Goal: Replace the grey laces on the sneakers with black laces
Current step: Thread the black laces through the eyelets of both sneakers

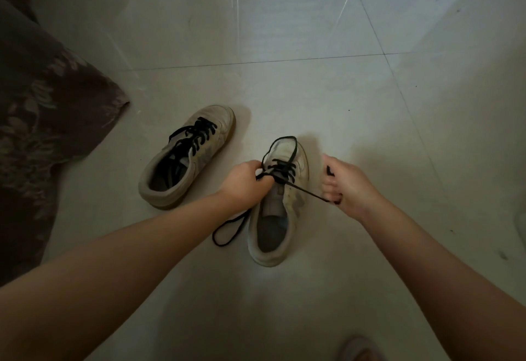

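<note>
Black lace pinched by both hands, half-threaded through near sneaker; pull evenly, keep flat.

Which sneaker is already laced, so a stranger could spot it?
On the pale tiled floor, two beige sneakers sit right of the dark floral fabric. The finished sneaker is the one nearer that fabric. Its black lace crosses every row and no hand touches it.

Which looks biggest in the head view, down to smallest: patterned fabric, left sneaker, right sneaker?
1. Patterned fabric, clearly largest, though cut off by the frame.
2. Left sneaker and right sneaker look about alike; hands cover part of the right one, so I won't rank them.
</note>
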Demonstrator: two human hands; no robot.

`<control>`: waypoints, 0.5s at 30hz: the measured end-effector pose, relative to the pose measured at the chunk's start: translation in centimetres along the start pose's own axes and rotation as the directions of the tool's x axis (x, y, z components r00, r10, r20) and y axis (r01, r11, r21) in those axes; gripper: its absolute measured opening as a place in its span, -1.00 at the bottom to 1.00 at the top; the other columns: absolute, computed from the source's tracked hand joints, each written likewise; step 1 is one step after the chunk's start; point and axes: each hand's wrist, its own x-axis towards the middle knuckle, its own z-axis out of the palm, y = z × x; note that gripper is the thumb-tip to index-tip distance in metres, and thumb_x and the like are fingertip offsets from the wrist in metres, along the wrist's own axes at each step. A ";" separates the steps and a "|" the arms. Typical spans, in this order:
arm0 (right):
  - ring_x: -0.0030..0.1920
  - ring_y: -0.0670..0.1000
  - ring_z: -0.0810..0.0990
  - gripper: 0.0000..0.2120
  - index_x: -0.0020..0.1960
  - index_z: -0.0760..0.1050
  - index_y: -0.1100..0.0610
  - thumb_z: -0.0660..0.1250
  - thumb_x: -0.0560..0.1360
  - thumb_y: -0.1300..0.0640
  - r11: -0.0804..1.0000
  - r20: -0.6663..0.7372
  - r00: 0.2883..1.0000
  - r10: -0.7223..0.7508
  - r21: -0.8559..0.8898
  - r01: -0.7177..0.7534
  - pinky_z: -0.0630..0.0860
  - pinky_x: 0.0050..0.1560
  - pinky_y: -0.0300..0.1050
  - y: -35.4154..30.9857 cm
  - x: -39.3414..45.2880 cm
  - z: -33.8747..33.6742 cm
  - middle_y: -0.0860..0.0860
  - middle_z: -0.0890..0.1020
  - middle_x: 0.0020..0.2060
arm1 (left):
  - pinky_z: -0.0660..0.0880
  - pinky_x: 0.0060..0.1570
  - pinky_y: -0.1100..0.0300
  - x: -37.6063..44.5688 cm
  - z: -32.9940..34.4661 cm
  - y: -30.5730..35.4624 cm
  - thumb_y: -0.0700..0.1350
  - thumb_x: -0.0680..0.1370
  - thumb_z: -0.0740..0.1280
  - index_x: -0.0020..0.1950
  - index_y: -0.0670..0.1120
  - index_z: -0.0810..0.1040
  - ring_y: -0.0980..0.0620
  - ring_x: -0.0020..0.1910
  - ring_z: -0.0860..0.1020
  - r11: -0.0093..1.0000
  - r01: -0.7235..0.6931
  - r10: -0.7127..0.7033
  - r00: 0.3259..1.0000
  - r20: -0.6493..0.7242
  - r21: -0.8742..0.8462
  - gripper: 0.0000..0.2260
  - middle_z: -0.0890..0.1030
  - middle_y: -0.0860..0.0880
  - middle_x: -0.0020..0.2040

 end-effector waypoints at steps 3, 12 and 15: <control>-0.44 -0.05 0.37 -0.67 -0.12 0.38 0.07 0.30 0.49 -0.19 0.779 -0.032 0.989 -0.143 -0.620 0.093 0.29 -0.42 -0.20 1.1 0.2 -1.6 0.00 0.43 -0.35 | 0.45 -0.31 0.23 0.1 -0.8 -0.4 -0.10 0.54 0.26 0.31 -0.02 0.46 0.09 -0.36 0.48 0.997 -0.029 0.026 0.999 -0.044 -0.069 -0.67 0.52 0.04 -0.30; -0.43 -0.25 0.43 -0.90 -0.13 0.55 0.04 0.30 0.55 0.15 0.658 0.227 0.892 -0.390 -0.609 0.442 0.32 -0.36 -0.38 1.1 0.3 -1.4 -0.21 0.48 -0.46 | 0.37 -0.43 0.28 0.4 -0.8 0.1 -0.13 0.53 0.27 0.43 -0.04 0.30 0.12 -0.41 0.47 0.995 -0.059 0.056 0.997 -0.044 -0.075 -0.54 0.50 0.04 -0.35; -0.57 -0.17 0.25 -0.82 -0.19 0.47 0.10 0.20 0.57 0.24 0.966 -0.097 0.964 -0.248 0.049 0.253 0.14 -0.59 -0.33 1.0 0.7 -4.9 -0.15 0.35 -0.58 | 0.47 -0.32 0.19 0.7 -1.4 -0.2 -0.11 0.52 0.27 0.45 -0.04 0.27 0.07 -0.37 0.49 0.997 -0.055 0.050 0.995 -0.083 -0.063 -0.50 0.54 -0.02 -0.31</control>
